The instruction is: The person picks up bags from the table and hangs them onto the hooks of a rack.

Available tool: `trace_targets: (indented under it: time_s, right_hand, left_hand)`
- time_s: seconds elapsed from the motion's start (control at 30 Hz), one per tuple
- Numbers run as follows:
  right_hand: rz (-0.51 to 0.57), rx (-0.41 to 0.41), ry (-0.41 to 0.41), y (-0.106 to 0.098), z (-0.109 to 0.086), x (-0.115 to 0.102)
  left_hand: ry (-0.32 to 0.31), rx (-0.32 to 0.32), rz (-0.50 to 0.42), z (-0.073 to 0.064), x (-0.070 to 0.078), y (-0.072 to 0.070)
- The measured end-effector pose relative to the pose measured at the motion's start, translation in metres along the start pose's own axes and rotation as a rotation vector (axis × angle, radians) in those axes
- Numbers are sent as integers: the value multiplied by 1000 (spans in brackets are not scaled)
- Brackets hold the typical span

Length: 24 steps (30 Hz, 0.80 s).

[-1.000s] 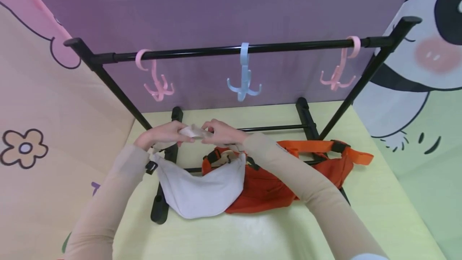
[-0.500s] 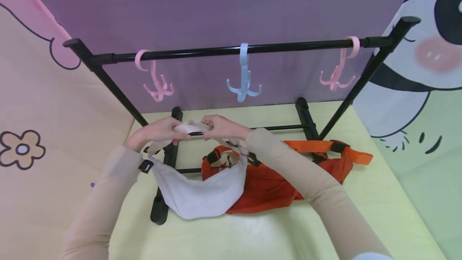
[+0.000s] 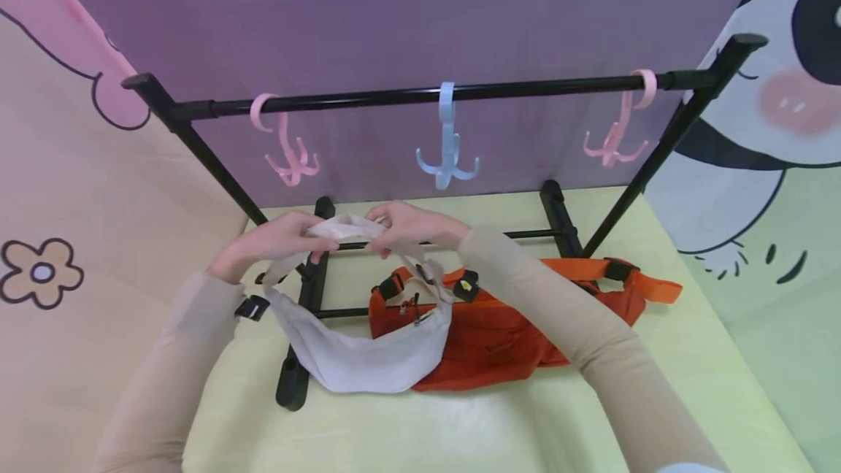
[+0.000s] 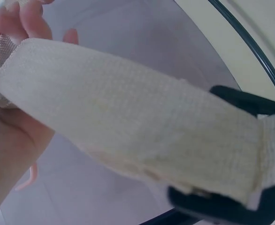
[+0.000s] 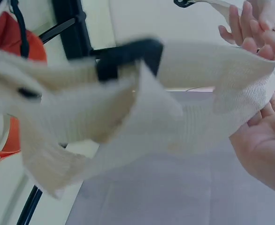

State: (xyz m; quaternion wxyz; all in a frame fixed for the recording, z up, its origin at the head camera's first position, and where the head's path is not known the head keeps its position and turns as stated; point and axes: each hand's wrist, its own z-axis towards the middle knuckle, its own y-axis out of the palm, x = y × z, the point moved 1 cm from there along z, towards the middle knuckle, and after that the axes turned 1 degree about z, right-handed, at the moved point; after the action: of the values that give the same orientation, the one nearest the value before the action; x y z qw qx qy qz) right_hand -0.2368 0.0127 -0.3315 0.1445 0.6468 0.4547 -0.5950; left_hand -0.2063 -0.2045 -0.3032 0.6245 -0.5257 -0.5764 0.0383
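Strap (image 3: 348, 225) of the white bag (image 3: 361, 362), which overlaps the red bag (image 3: 489, 341), is pinched in the fingers of left hand (image 3: 277, 241) and right hand (image 3: 415, 228), apparently so it is held up and spread.

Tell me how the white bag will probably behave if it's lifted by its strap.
The white bag will probably sag, since its body curves softly downward. It seems light, looking rather flat. Its strap likely folds easily, arching between left hand and right hand.
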Motion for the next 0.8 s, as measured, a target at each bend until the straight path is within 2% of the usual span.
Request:
trace_targets:
  time_s: [0.13, 0.23, 0.33, 0.53, 0.67, 0.8]
  right_hand:
    - [-32, -21, 22, -3, -3, -5]
    - [-70, -18, 7, -4, -6, -9]
    - [-62, -8, -19, -4, -9, -14]
    - [13, 24, -20, -1, -13, -29]
    - [-16, 46, -45, -3, -15, -38]
    - [-24, 73, -64, -7, -18, -50]
  left_hand:
    - [-8, 18, 2, -5, 5, -3]
    - [1, 31, -19, -10, 8, -5]
    - [30, 55, -33, -15, 10, -7]
    - [101, 130, -16, -26, 15, -11]
    - [117, 188, -3, -31, 20, -15]
    - [111, 279, 27, -36, 27, -20]
